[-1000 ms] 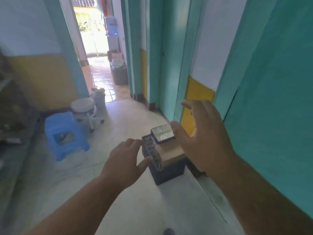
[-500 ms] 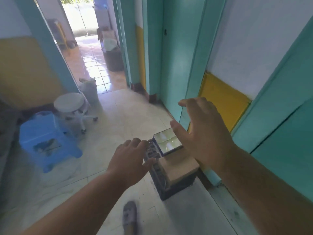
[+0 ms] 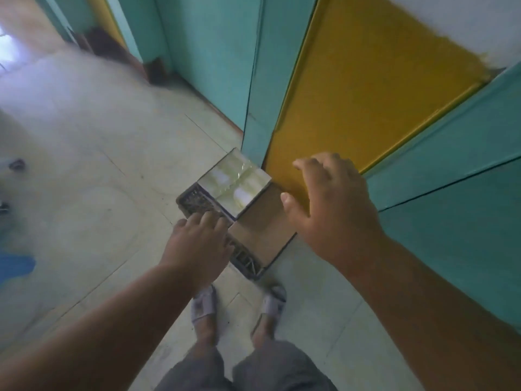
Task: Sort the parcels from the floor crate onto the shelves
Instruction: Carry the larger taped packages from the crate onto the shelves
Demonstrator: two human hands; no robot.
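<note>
Parcels: glossy square packet [image 3: 236, 185] lies on flat brown cardboard box [image 3: 260, 230], both in dark slatted floor crate [image 3: 243, 259] against yellow wall panel [image 3: 366, 88]. Left hand [image 3: 197, 245] and right hand [image 3: 329, 210] above, fingers spread, holding nothing.

The floor [image 3: 118, 170] was pale tile with thin joint lines, hazed and blurred towards the upper left. A dark slatted crate [image 3: 197, 200] stood directly on it, close against the teal and yellow wall. Two feet in light sandals [image 3: 203, 304] stood on the tiles just in front of the crate. A blue object [image 3: 15, 266] sat at the left edge, too blurred to identify.
</note>
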